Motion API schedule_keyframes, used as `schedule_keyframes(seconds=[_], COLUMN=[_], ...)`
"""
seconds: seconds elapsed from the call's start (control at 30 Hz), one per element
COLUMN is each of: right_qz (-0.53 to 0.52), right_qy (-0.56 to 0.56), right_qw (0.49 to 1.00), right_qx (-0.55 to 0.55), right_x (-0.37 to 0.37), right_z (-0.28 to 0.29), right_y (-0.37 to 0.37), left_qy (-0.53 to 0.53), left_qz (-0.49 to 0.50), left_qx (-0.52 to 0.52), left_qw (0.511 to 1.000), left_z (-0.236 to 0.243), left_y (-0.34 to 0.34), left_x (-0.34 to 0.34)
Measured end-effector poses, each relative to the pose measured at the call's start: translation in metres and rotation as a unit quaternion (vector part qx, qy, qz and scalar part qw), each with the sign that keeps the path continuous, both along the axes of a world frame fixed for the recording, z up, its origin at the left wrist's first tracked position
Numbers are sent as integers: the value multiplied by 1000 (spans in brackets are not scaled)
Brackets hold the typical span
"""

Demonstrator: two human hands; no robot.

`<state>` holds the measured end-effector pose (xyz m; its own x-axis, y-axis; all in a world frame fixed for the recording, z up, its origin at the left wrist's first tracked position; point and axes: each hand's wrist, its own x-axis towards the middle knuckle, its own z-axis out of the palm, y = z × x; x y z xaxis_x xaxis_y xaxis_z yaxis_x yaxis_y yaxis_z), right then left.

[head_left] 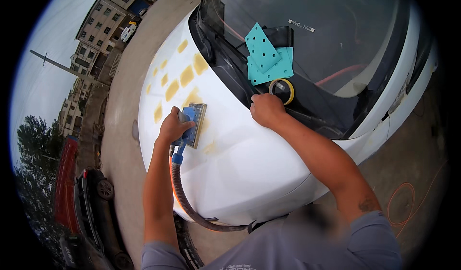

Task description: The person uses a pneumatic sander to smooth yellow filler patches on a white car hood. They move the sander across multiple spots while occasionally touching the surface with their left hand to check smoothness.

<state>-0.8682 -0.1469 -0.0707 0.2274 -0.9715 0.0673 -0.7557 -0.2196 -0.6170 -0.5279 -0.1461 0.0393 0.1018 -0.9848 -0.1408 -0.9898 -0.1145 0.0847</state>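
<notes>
My left hand [175, 126] grips a blue rectangular pneumatic sander [193, 119], which rests on the white bonnet [235, 169] over yellowish patches. A ribbed hose [181, 188] runs from the tool toward my body. My right hand [265, 108] is on the bonnet's edge by the windscreen, fingers curled; whatever they may hold is hidden. Just beyond it lies a yellow tape roll [290, 93], beside turquoise perforated sanding sheets [269, 68] on the black trim and glass.
Concrete ground [122, 126] surrounds the vehicle. A dark car [98, 222] and red structure [66, 183] stand at lower left, with trees and buildings [103, 18] beyond. An orange hose [401, 198] coils on the ground at right. The windscreen [336, 39] bounds the bonnet.
</notes>
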Motion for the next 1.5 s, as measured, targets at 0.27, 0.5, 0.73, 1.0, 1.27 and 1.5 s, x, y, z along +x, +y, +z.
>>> schedule_keyframes(seconds=[0.27,0.5,0.73,1.0,1.27,1.5], right_qz=[-1,-6,-7,-3,-2,-5], right_qy=[-7,-19,-23,4,-21,0], right_qw=[1000,999,1000,1000,1000,1000], right_qx=[-7,-32,-12,8,-9,-7], right_x=[7,0,4,-1,8,2], right_z=[-6,-12,-7,-7,-10,-7], right_y=[-2,-4,0,-5,-3,-4], left_qy=[19,5,5,9,10,16], left_qz=[26,5,17,0,63,-14], left_qx=[-16,-22,-13,6,-13,-11], left_qw=[999,1000,1000,1000,998,1000], left_z=[-2,-6,1,-6,2,-11], left_y=[-4,-15,-12,4,-23,11], left_x=[7,-5,-8,-27,28,-18])
